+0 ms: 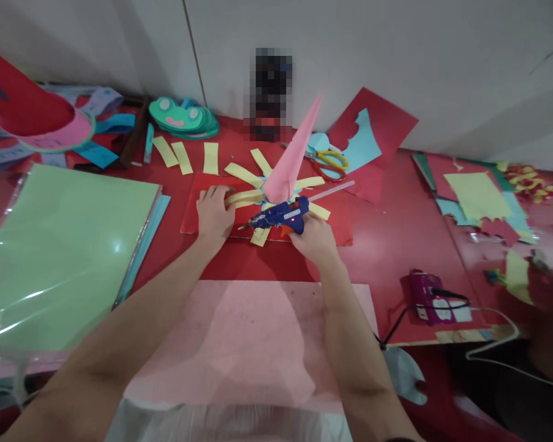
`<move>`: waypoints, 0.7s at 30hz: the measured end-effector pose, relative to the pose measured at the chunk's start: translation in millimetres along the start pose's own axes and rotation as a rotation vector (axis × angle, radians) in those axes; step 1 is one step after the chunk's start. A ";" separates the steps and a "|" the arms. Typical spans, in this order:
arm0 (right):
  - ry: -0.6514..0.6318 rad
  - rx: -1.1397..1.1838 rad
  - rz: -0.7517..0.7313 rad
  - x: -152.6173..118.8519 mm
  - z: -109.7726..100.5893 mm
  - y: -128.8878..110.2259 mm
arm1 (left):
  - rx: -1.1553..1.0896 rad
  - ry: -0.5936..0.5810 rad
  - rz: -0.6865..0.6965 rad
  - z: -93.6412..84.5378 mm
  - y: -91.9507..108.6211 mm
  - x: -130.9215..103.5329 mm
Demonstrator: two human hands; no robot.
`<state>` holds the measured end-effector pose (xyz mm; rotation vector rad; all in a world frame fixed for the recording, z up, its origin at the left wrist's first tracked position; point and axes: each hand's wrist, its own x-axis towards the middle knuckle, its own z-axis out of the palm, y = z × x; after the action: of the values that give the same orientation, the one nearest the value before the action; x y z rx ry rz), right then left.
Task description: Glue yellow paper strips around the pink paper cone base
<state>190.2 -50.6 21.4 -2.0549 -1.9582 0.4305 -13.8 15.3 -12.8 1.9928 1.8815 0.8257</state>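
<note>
My right hand (317, 238) is wrapped round the handle of a blue hot glue gun (279, 213), its nozzle pointing left and a clear glue stick (334, 191) poking out of its back. Behind the gun stands a pink paper cone (292, 156), tilted to the right, with yellow paper strips (244, 174) spreading out from its base. My left hand (215, 212) lies at the outer end of one strip on the left, fingers bent over it; whether it grips the strip I cannot make out. Under the cone is a red board (345, 227).
Loose yellow strips (211, 158) and green frog-face cutouts (184, 118) lie at the back. Scissors (329, 162) rest right of the cone. Green sheets in plastic (69, 239) cover the left. A purple power box (431, 298) with cables sits at the right edge, near another person's arm.
</note>
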 end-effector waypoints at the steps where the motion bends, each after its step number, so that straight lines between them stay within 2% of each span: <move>1: -0.007 -0.010 0.005 -0.1 -0.3 -0.6 | -0.012 0.007 0.008 0.6 -0.8 0.2; 9: -0.035 -0.029 0.065 0.2 -0.7 -0.6 | -0.191 0.106 0.048 -0.4 -2.0 0.6; 16: -0.012 -0.034 0.006 -0.3 1.6 1.6 | -0.301 0.143 0.049 6.1 -4.9 2.0; 21: -0.031 -0.050 0.026 -0.5 1.1 1.0 | -0.318 0.142 0.057 1.2 0.0 -1.3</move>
<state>190.7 -51.1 20.0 -2.1191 -1.9814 0.4260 -13.1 14.2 -14.1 1.8386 1.6452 1.2268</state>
